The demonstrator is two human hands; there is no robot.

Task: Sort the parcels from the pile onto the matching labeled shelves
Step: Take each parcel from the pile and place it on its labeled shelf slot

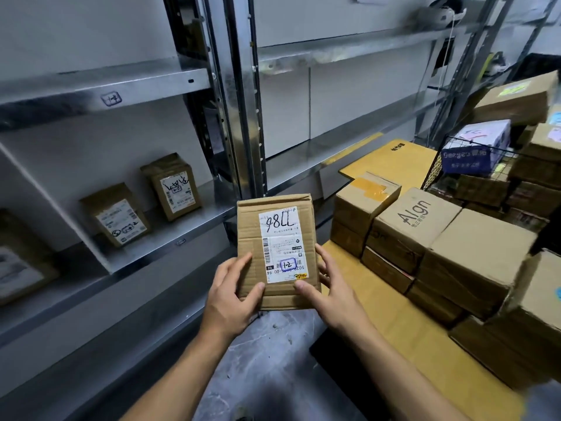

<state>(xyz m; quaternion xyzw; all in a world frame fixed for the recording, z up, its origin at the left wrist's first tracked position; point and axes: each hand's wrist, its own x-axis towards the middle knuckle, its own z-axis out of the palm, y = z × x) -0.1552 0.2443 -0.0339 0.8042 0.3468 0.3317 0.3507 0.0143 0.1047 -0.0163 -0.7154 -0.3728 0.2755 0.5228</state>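
Between the metal shelves [206, 215] and the pile of boxes [416, 226], up in mid-air, sits a small cardboard parcel [277, 235], label facing up. Now the left hand [235, 294] grips its lower left edge, the right hand [326, 287] its lower right, thumbs pressed on top.

Free front strip on grey metal shelf board [182, 235], ahead of two small brown cardboard parcels [117, 218] [174, 186] at its back. Rightward blocked by stacked brown cardboard box pile [440, 247]; steel upright post [243, 117] between bays.
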